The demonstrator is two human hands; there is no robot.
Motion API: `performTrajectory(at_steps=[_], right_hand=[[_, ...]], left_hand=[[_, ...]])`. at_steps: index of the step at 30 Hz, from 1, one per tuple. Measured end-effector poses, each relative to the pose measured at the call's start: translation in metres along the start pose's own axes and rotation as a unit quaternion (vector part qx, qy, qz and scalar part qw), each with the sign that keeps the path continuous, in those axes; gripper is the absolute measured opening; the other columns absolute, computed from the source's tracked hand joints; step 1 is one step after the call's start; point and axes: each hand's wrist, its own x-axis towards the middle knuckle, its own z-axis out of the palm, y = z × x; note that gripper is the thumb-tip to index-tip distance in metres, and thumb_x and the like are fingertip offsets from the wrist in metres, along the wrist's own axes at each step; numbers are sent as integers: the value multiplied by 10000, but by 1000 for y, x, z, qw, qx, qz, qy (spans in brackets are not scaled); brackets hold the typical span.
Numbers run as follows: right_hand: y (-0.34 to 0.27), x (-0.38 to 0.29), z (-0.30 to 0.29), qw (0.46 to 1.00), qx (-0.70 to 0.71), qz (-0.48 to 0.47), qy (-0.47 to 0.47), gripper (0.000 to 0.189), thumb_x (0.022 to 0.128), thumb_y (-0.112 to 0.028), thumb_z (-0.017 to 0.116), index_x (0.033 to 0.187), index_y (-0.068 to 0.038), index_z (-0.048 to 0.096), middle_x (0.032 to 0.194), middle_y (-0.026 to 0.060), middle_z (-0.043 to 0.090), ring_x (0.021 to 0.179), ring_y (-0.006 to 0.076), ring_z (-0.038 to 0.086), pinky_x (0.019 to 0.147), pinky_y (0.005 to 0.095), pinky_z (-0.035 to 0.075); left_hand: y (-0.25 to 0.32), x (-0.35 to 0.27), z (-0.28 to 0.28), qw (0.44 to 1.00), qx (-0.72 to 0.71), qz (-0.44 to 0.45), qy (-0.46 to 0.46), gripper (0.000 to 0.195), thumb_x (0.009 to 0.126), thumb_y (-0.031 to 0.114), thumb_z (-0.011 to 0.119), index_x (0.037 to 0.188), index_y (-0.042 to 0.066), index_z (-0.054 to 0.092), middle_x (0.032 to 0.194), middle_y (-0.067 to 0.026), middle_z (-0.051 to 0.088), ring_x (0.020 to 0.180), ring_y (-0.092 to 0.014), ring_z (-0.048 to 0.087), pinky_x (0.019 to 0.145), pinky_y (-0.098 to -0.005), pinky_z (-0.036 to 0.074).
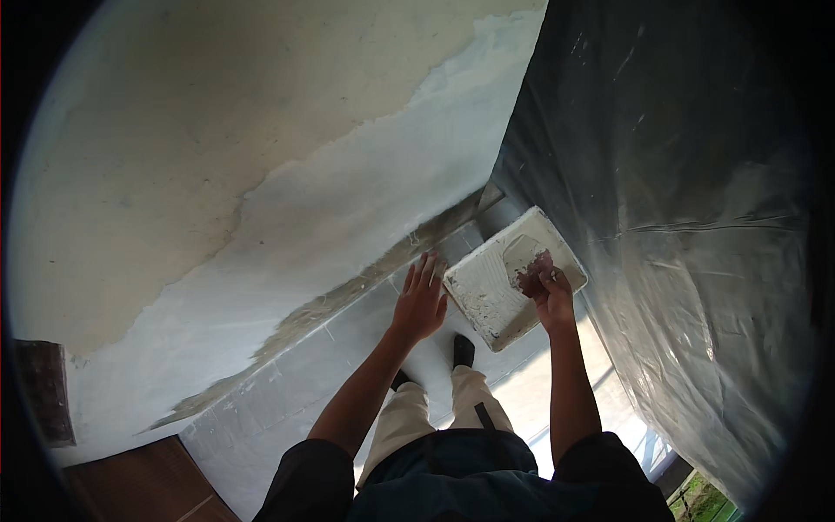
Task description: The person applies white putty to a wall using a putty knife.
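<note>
A paint tray point(479, 280), coated with white paint and with a ridged slope, lies in front of me at an angle. Pinched in my right hand point(554, 297) is a dark red, paint-smeared piece point(536, 269), perhaps a cloth or sponge. It is over the tray's deeper area, where a smooth patch shows; whether it touches the paint is hard to tell. My left hand point(421, 297) holds nothing, with its palm down and fingers extended beside the tray's left corner. I cannot tell if its fingertips touch the rim.
A wall point(339, 169) with a beige upper area and a whiter lower band runs along the left. Plastic sheeting point(672, 261) hangs at the right. Below are the grey floor point(313, 372) and my feet in dark footwear point(464, 351). A brown panel point(147, 483) is at lower left.
</note>
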Motion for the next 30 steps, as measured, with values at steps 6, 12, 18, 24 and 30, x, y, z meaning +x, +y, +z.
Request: performTrajectory(at_steps=[6,12,18,24,30], right_hand=[[-14,-16,110,989,23,-36,-142,266,976,-56,522,1239,-16,539,1154,111,630,990,217,654,894,387,564],[-11,-41,216,958,94,-40,-268,254,984,-39,510,1236,-23,540,1175,113,631,1039,224,653,904,387,570],[-22,-75,303,940,65,-60,-331,247,991,-25,480,1227,-17,550,1173,115,640,1047,238,655,946,409,559],[-62,-134,381,917,94,-130,-364,236,1002,-13,446,1216,-4,547,1154,126,641,1015,226,662,922,385,572],[-99,-203,466,889,90,-263,-364,278,993,-26,520,1264,32,504,1014,59,619,881,103,616,866,324,569]], left_hand=[[-16,-19,-107,992,56,-12,109,635,893,176,602,1454,9,355,1554,-203,273,1479,-348,212,1207,-484,210],[-29,-61,-187,966,78,59,239,514,831,23,584,1337,-1,496,1460,-184,430,1409,-347,364,1167,-467,311],[-43,-87,-255,928,132,89,336,481,823,10,562,1302,-6,520,1425,-189,470,1391,-355,387,1152,-486,325],[-39,-104,-354,877,185,138,421,455,817,16,550,1271,1,546,1404,-170,487,1365,-356,414,1131,-507,343],[-29,-119,-477,801,287,173,496,483,815,35,555,1297,24,519,1400,-154,482,1357,-355,419,1107,-502,359]])
